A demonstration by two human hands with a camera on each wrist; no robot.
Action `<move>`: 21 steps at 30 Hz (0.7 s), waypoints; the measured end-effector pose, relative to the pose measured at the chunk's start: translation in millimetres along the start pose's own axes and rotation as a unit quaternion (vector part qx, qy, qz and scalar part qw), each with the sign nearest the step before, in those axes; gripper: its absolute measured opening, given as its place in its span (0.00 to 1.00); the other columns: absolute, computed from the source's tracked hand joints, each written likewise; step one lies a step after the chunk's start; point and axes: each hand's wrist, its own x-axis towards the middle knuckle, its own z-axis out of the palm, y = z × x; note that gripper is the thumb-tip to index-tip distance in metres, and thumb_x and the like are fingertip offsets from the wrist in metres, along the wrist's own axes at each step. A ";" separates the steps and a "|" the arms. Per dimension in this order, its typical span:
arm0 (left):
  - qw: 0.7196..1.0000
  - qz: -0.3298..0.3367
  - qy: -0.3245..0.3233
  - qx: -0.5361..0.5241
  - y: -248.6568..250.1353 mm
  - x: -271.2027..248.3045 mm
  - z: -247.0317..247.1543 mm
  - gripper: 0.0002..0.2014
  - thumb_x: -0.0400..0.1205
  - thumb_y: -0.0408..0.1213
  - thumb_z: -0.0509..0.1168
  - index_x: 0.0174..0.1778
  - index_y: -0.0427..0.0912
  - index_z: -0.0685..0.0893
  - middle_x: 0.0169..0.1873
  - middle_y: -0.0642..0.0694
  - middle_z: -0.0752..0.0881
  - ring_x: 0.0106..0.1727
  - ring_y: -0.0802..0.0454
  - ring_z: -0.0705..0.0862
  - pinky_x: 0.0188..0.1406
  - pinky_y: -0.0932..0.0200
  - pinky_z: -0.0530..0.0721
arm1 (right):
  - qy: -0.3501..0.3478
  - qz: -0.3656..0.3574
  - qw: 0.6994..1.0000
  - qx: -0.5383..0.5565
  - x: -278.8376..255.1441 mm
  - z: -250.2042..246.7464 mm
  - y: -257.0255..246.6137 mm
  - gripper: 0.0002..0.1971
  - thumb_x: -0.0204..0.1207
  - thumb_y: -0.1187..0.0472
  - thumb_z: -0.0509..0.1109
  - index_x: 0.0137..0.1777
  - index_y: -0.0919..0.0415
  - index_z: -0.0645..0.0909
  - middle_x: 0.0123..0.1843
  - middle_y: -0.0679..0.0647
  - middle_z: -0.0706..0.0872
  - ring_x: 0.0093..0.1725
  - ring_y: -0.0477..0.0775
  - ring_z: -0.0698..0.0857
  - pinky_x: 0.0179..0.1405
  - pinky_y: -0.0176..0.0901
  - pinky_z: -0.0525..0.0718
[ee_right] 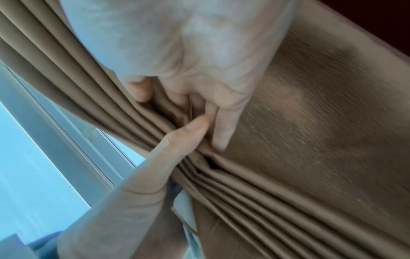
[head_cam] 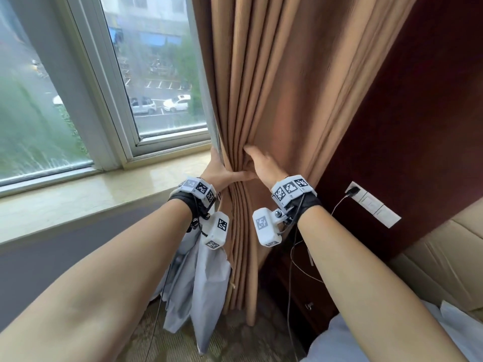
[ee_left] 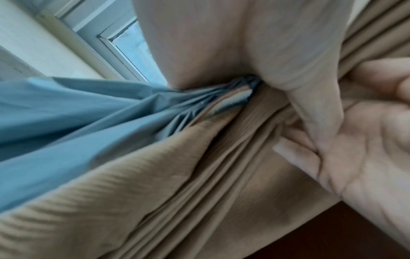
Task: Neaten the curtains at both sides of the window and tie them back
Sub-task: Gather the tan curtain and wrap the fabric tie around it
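Observation:
A tan pleated curtain (head_cam: 264, 100) hangs at the right side of the window (head_cam: 162, 82), bunched into a narrow waist. My left hand (head_cam: 230, 173) grips that waist from the window side, its thumb (ee_right: 177, 140) lying across the front folds. My right hand (head_cam: 254, 159) is just to the right, fingers (ee_right: 221, 126) curled into the pleats. In the left wrist view the curtain (ee_left: 177, 192) and its grey-blue lining (ee_left: 66, 113) converge under the left thumb. The lining (head_cam: 201, 283) hangs loose below the left wrist. No tie-back is in view.
A stone windowsill (head_cam: 104, 189) runs along the left. A dark red wall panel (head_cam: 405, 113) stands behind the curtain, with a socket plate (head_cam: 371, 202) and a plugged-in cable. A tan padded headboard (head_cam: 444, 257) and white bedding (head_cam: 339, 343) lie at lower right.

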 end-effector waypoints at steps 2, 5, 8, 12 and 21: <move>0.998 -0.027 0.044 0.031 0.8 -0.1 5.1 0.51 0.57 0.46 0.88 0.72 0.42 0.67 0.57 0.48 0.87 0.59 0.54 0.88 0.59 0.54 0.88 | -0.041 0.027 0.998 0.040 -3.7 -4.9 3.1 0.34 0.71 0.27 0.59 0.67 0.49 0.85 0.69 0.48 0.86 0.73 0.52 0.81 0.82 0.57 0.69; 0.978 -0.079 0.144 0.130 7.4 -1.4 9.2 0.37 0.67 0.43 0.79 0.70 0.47 0.70 0.42 0.56 0.84 0.43 0.55 0.86 0.38 0.61 0.82 | -0.073 0.032 0.997 0.015 -5.6 -6.4 6.9 0.40 0.79 0.27 0.54 0.75 0.58 0.81 0.75 0.48 0.83 0.78 0.48 0.76 0.85 0.48 0.61; 0.971 -0.095 0.170 0.141 12.8 -3.1 12.8 0.30 0.72 0.38 0.72 0.69 0.47 0.70 0.41 0.51 0.82 0.42 0.47 0.83 0.42 0.56 0.80 | 0.048 -0.011 0.998 -0.035 -1.7 -10.6 14.2 0.21 0.85 0.45 0.63 0.61 0.61 0.89 0.60 0.55 0.92 0.65 0.54 0.87 0.73 0.44 0.77; 0.970 -0.114 0.179 0.118 13.4 0.9 14.1 0.29 0.73 0.36 0.70 0.70 0.49 0.70 0.47 0.47 0.83 0.44 0.45 0.83 0.43 0.55 0.80 | 0.279 0.026 0.957 -0.073 -4.6 -34.4 33.4 0.05 0.79 0.62 0.70 0.52 0.62 0.81 0.47 0.57 0.85 0.46 0.59 0.81 0.46 0.43 0.76; 0.974 -0.114 0.160 0.114 11.4 3.9 1.9 0.29 0.75 0.31 0.68 0.73 0.46 0.69 0.41 0.54 0.78 0.37 0.61 0.77 0.30 0.64 0.73 | 0.293 0.091 0.947 -0.099 19.0 -68.9 37.3 0.17 0.77 0.52 0.73 0.60 0.63 0.81 0.49 0.56 0.84 0.54 0.62 0.86 0.52 0.48 0.80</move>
